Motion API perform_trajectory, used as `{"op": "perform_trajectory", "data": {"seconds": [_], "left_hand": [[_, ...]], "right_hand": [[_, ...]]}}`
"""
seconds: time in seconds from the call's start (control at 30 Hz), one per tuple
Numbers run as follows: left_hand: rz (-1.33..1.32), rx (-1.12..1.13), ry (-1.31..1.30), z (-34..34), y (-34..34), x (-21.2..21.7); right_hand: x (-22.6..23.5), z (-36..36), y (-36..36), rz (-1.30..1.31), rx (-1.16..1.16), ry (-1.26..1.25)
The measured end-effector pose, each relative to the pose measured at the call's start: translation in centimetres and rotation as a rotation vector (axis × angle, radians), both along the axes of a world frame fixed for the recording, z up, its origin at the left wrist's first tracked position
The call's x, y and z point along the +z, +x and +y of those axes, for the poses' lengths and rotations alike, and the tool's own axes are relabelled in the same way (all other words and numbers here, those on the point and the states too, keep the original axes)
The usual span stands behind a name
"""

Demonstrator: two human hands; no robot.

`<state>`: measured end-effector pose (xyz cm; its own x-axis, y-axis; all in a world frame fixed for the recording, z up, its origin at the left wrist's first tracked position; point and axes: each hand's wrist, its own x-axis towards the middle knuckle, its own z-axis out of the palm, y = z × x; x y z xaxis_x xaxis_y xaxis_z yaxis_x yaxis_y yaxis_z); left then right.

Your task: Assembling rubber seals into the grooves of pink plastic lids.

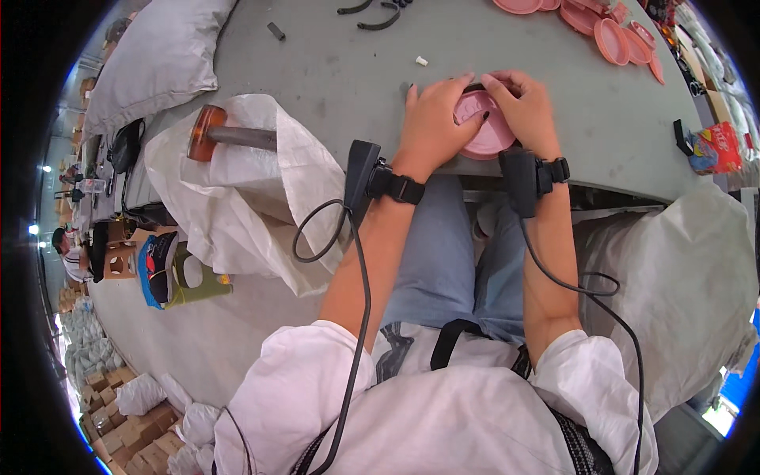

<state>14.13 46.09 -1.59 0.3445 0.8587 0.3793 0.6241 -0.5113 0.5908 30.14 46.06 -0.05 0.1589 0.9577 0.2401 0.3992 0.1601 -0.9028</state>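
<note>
A round pink plastic lid [488, 136] lies at the table's near edge, between my two hands. My left hand [438, 119] grips its left side, with the thumb across the top face. At the far rim, my right hand [526, 109] has its thumb and bent fingers closed on a black strip [473, 87] that runs along the lid. The strip looks like the curved black handles [380, 17] farther up the table. My fingers partly cover where strip and lid meet.
Pink lids and parts [613, 39] are piled at the far right. A mallet [207, 133] rests on a white woven sack [237, 190] at left, below a grey cushion [166, 59]. A small white plug [421, 61] lies beyond my hands; a red packet [716, 148] sits at right.
</note>
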Motion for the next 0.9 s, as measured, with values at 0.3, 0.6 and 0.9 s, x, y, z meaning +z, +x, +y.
{"op": "perform_trajectory", "data": {"seconds": [0.3, 0.6, 0.9], "left_hand": [[0.099, 0.052, -0.003, 0.2, 0.9, 0.0], [-0.600, 0.068, 0.017, -3.3, -4.5, 2.9], [-0.380, 0.688, 0.107, -12.7, -22.6, -0.6]], "right_hand": [[-0.7, 0.4, 1.0, 0.092, -0.006, -0.030], [-3.2, 1.7, 2.5, 0.421, 0.143, -0.061], [-2.2, 1.2, 2.5, 0.149, 0.161, -0.093]]}}
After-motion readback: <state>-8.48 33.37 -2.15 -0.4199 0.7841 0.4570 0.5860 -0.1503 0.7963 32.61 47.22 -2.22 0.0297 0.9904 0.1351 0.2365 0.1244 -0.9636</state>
